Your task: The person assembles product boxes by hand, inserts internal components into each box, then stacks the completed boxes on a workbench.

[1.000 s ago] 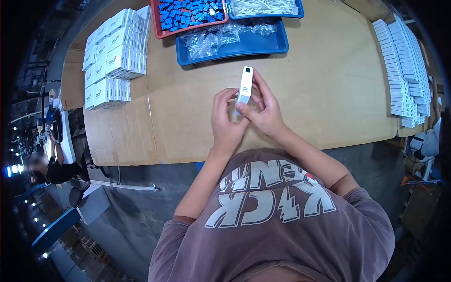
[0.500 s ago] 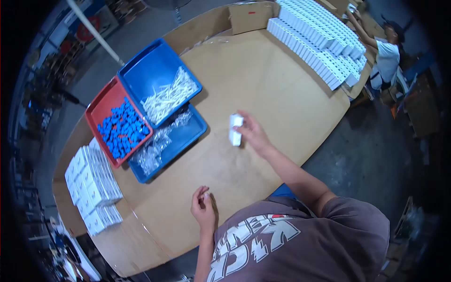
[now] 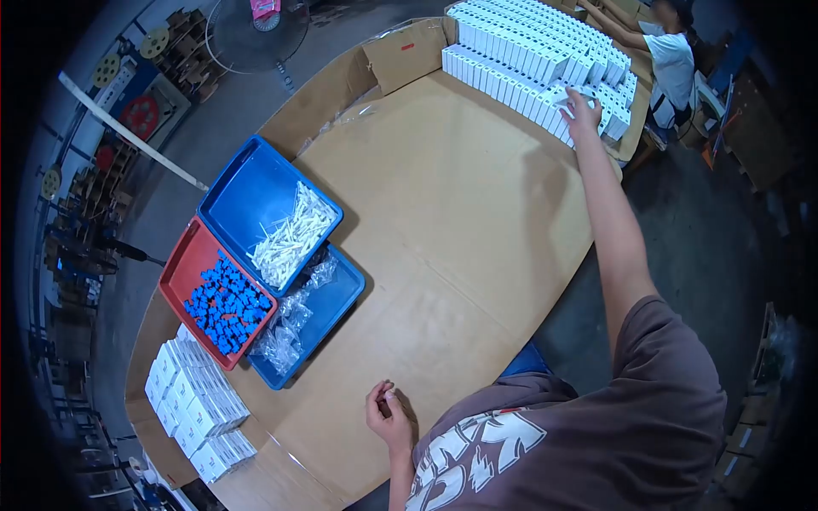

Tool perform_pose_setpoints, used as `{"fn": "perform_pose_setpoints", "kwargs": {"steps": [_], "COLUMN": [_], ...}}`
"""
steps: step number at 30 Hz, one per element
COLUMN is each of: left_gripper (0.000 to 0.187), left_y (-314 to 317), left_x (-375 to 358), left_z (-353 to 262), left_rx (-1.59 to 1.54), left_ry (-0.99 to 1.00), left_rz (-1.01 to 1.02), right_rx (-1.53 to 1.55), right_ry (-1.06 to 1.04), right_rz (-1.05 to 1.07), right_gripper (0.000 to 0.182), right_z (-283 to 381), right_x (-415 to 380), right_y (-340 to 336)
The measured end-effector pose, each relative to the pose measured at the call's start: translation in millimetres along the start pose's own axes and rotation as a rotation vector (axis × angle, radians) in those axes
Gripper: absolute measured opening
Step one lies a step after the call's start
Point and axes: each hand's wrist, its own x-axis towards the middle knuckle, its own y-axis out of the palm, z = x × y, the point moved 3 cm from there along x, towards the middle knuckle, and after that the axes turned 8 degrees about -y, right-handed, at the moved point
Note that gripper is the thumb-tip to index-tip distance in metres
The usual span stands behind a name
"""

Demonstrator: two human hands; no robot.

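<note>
My right hand [image 3: 582,117] reaches to the near side of the stacked small white boxes [image 3: 503,78] at the far right of the table. Its fingers are closed on a white box [image 3: 571,96], which overlaps the stack in this view. Close to my body, my left hand [image 3: 389,415] hovers low over the cardboard-covered table [image 3: 426,247]. Its fingers are loosely curled, with a gap to the thumb and nothing seen between them.
A blue tray [image 3: 234,200] holds white stick-like pieces; a red tray [image 3: 177,271] holds small blue parts. Beneath them, another blue tray [image 3: 341,285] contains clear plastic bags. Flat white packs [image 3: 198,400] are stacked at left. A person [image 3: 669,60] works beyond the boxes.
My right hand has carried the white box from mid-table to the far-right stack. My left hand stays low near my body, and the camera view has shifted.
</note>
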Motion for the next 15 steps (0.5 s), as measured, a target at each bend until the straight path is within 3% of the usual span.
{"fn": "perform_pose_setpoints", "kwargs": {"steps": [1, 4, 8, 12, 15], "left_gripper": [0.022, 0.022, 0.021, 0.02, 0.018], "left_y": [0, 1, 2, 3, 3], "left_x": [0, 2, 1, 2, 3], "left_z": [0, 1, 3, 0, -5], "left_rx": [0.003, 0.046, 0.069, 0.148, 0.215], "left_ry": [-0.001, 0.02, 0.024, 0.037, 0.061], "left_rz": [-0.005, -0.009, -0.021, -0.008, -0.002], "right_rx": [0.013, -0.248, -0.299, -0.556, -0.595], "right_ry": [0.041, -0.093, -0.145, -0.345, -0.392], "right_rz": [0.018, -0.041, -0.111, -0.231, -0.187], "right_gripper": [0.112, 0.111, 0.097, 0.108, 0.112], "right_z": [-7, -15, -13, -38, -52], "right_x": [23, 68, 92, 141, 154], "right_y": [0, 0, 3, 9, 14]}}
